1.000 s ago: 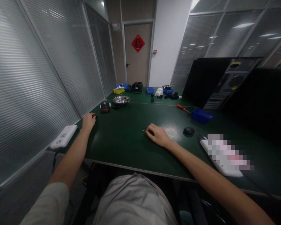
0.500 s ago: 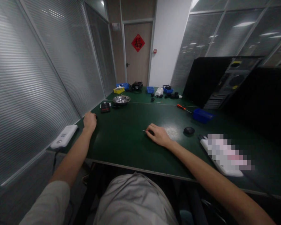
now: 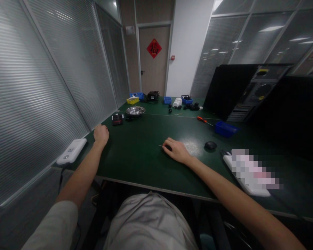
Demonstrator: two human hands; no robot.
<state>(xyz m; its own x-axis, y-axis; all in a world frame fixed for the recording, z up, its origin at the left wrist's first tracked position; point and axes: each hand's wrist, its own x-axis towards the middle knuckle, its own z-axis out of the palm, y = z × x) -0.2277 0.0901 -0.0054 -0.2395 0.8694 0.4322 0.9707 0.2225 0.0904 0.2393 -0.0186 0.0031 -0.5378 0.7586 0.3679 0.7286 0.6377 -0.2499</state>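
Observation:
My left hand (image 3: 101,134) is closed in a fist at the table's left edge. A small dark bit shows beside its fingers, but what it is I cannot make out. My right hand (image 3: 176,150) rests low over the middle of the green table (image 3: 135,156), fingers curled round a thin pointed tool (image 3: 168,147). This tool has a dark handle, and its slim metal tip points left; its exact kind is unclear. Beyond my left hand lie a dark flat box (image 3: 117,119) and a round metal dish (image 3: 135,111) holding small parts.
A white power unit (image 3: 71,151) sits left of my forearm. Rightward are a black round object (image 3: 210,146), an orange screwdriver (image 3: 205,121), a blue bin (image 3: 225,128), a white device (image 3: 250,182) partly blurred out, and a large dark computer case (image 3: 229,90). Small bins line the far edge.
My left hand has shifted very slightly to the right. My right hand and the thin tool stay where they were.

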